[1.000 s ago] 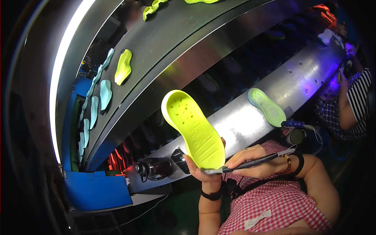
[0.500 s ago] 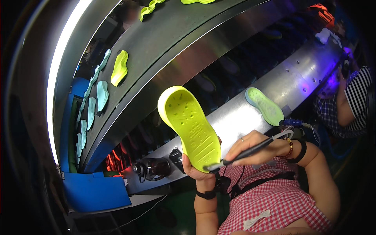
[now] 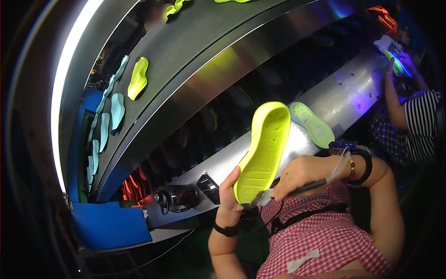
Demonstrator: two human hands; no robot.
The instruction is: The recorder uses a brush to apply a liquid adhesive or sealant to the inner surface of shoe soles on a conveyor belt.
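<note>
My left hand [image 3: 228, 195] grips the heel end of a neon yellow shoe sole [image 3: 264, 151] and holds it upright, its hollow inner side facing me. My right hand [image 3: 301, 173] is closed around a thin dark-handled brush [image 3: 278, 193], whose bristles touch the sole's lower edge. A black band sits on my left wrist, a dark bracelet and beads on my right.
A pale green sole [image 3: 312, 124] lies on the steel ledge [image 3: 353, 97] behind. Yellow [image 3: 138, 78] and light blue soles [image 3: 117, 109] ride the dark conveyor belt [image 3: 195, 42] above. A blue tray [image 3: 109, 225] sits lower left. A person in a striped shirt [image 3: 420, 123] works at right.
The yellow sole has tilted from leaning left to nearly upright and moved right. My right hand has drawn in closer, bringing the brush tip to the sole's heel edge.
</note>
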